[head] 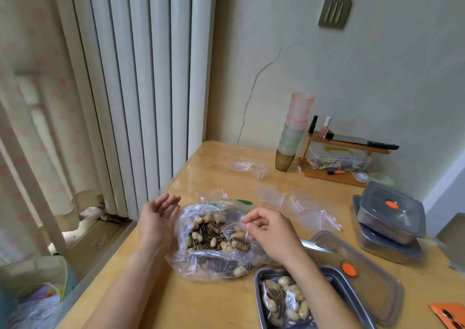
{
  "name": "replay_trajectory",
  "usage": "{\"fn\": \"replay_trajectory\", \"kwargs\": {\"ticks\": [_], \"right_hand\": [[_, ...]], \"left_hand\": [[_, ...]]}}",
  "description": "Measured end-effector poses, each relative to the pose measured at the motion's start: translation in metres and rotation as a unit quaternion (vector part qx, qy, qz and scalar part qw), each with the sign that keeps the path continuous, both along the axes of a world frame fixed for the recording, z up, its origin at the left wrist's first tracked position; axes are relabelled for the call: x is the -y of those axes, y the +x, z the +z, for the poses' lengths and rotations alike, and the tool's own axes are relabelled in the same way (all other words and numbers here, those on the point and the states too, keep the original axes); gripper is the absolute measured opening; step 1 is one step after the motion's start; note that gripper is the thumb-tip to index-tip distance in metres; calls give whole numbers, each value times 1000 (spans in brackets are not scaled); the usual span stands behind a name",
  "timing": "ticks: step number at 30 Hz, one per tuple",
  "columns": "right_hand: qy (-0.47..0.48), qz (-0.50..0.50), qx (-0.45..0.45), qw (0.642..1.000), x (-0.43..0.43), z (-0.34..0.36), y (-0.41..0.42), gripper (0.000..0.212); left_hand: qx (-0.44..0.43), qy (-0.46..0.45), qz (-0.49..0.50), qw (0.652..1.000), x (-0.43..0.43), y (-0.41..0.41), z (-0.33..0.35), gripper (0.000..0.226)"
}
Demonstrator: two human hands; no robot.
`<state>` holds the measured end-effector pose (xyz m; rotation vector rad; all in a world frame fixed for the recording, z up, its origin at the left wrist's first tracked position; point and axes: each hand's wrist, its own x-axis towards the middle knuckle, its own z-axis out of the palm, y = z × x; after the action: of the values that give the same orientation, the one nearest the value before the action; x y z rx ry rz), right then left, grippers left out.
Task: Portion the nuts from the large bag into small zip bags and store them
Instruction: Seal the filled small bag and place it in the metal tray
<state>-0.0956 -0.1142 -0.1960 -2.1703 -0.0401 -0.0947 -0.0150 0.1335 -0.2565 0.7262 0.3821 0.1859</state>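
Currently pinching small zip bag (238, 237) in right hand (268, 232) over large bag (201, 262) near left edge of tabletop (201, 303), left hand (158, 219) splayed, empty.

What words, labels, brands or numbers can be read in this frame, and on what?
No text here can be read.
Green print on the large bag: blurred and partly folded under, unreadable.
Yellow mark on the clear storage box: a shape only, no letters made out.
Nail polish bottle: any label is too small to read.
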Motion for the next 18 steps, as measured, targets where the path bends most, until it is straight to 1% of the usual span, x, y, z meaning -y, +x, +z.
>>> {"fn": "replay_trajectory", "kwargs": {"ticks": [1, 2, 3, 4, 5, 6, 7, 8, 9, 10, 11, 13, 15, 16, 17, 18], "right_hand": [[-1, 0, -5, 1000, 0, 0, 0, 10], [-4, 0, -9, 1000, 1, 0, 0, 10], [-7, -1, -12, 1000, 1, 0, 0, 10], [-7, -3, -15, 1000, 1, 0, 0, 10], [-6, -6, -14, 1000, 2, 0, 0, 10], [-6, -9, -11, 1000, 1, 0, 0, 10], [-6, -12, -8, 1000, 0, 0, 0, 10], [-5, -14, -7, 1000, -1, 0, 0, 10], [-3, -16, -4, 1000, -2, -1, -1, 9], [-3, -18, -1, 1000, -4, -2, -2, 9], [-4, -19, 3, 1000, -5, -3, -2, 9], [-4, -23, 12, 1000, -6, -2, -3, 9], [0, -23, 21, 1000, -7, -1, -3, 9], [-1, -22, 24, 999, -7, 0, -3, 9], [-2, -20, 28, 999, -8, 0, -3, 10], [-3, -20, 33, 999, -8, 0, -3, 10]], "left_hand": [[3, -76, 12, 997, -7, 2, 0, 41], [4, -117, 20, 993, -11, 4, -1, 38], [7, -123, 24, 992, -11, 2, 1, 35], [11, -92, 26, 995, -7, -1, 4, 32], [23, -25, 29, 999, 0, -7, 9, 29], [45, 72, 38, 996, 7, -14, 15, 26], [86, 185, 43, 978, 13, -22, 20, 24], [143, 294, 36, 944, 18, -30, 23, 24], [206, 383, 9, 900, 22, -37, 25, 25], [256, 451, -34, 854, 27, -42, 26, 27], [286, 498, -88, 814, 31, -47, 27, 28], [307, 554, -193, 750, 42, -52, 26, 32], [327, 579, -246, 705, 51, -54, 23, 38], [337, 586, -252, 693, 55, -53, 22, 38], [340, 587, -250, 691, 58, -53, 22, 36], [336, 581, -245, 700, 58, -52, 21, 32]]}}
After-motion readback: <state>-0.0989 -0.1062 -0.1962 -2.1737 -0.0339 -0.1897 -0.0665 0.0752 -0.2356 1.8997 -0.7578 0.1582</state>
